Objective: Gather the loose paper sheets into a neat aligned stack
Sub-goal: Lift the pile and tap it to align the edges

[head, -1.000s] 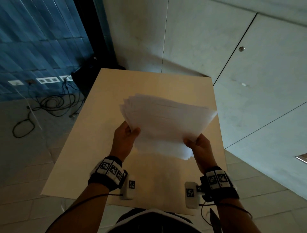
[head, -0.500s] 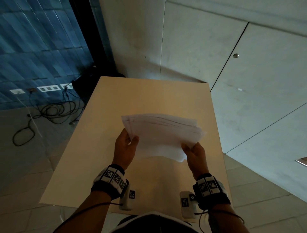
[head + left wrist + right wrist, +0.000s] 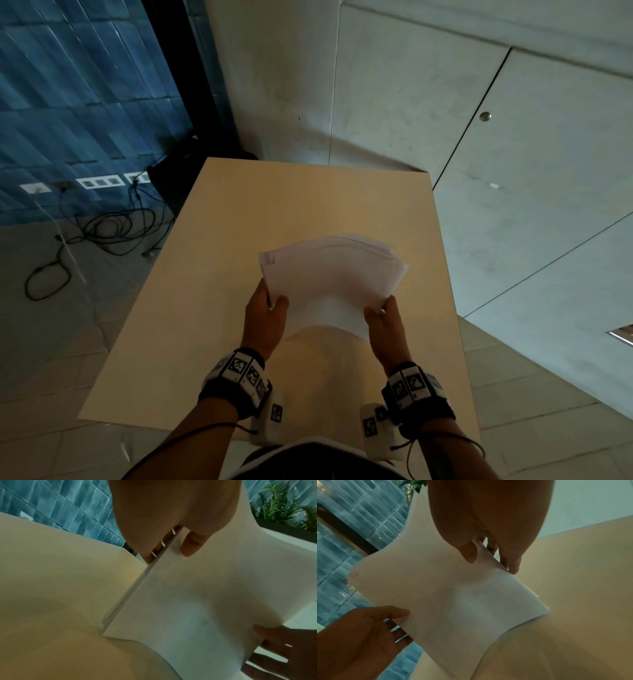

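Since the earlier frames I see the paper stack (image 3: 330, 284) has come lower in the picture and closer to the table (image 3: 239, 274), and it now looks shorter and more bunched up, with the far edge curving like a fan.

The biggest thing I see is the pale wooden table, which fills the middle of the head view. Past it, at the top and right of the frame, is a grey wall (image 3: 445, 120). At the upper left is a blue tiled wall (image 3: 75, 102), and black cables (image 3: 113, 229) lie on the floor at the left.

The paper stack sits in the middle of the frame, above the table top, held up between my two hands. The sheets are not lined up yet; their edges peek out at the far side. In the left wrist view its low corner looks very near the table, but I cannot tell if it touches.

My left hand (image 3: 265, 317) pinches the left side of the stack, thumb on top and fingers (image 3: 154, 553) behind. My right hand (image 3: 383, 325) pinches the right side the same way, thumb in front, fingers (image 3: 511, 561) curled behind.

Both wrists wear black bands (image 3: 239, 377) with square marks.
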{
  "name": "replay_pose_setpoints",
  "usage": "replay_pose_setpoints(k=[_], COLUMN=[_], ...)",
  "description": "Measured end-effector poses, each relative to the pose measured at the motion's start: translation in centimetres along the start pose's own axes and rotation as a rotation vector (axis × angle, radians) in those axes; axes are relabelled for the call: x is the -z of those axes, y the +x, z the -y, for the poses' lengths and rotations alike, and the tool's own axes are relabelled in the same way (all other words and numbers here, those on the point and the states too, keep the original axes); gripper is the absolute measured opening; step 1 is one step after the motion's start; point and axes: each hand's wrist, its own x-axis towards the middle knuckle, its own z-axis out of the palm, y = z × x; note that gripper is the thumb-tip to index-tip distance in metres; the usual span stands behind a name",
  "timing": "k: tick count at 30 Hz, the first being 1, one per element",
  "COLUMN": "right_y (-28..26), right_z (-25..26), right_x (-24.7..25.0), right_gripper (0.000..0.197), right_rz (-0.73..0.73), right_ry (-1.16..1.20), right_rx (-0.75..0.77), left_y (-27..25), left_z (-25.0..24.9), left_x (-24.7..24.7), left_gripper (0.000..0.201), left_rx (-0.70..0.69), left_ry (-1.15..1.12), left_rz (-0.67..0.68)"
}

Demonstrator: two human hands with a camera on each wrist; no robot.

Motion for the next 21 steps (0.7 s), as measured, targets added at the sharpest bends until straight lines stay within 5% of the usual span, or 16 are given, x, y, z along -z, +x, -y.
replay_pose_setpoints(k=[7, 11, 21], right_y=[-0.8, -0.9, -1.4], right_z=[-1.2, -1.0, 0.3], right_x=[-0.3, 0.4, -0.2], right_gripper=[0.033, 0.016, 0.03], right_rz=[0.012, -0.043, -0.12], right_ry=[-0.049, -0.094, -0.093], right_rx=[-0.016, 0.04, 0.133], left_y=[-0.9, -0.4, -0.6], left_z=[0.7, 0.6, 0.1], left_x=[0.0, 0.3, 0.2], left_gripper=[0.049, 0.045, 0.046], left_rx=[0.028, -0.014, -0.02], left_ry=[-0.031, 0.001, -0.029], left_rz=[-0.01, -0.014, -0.034])
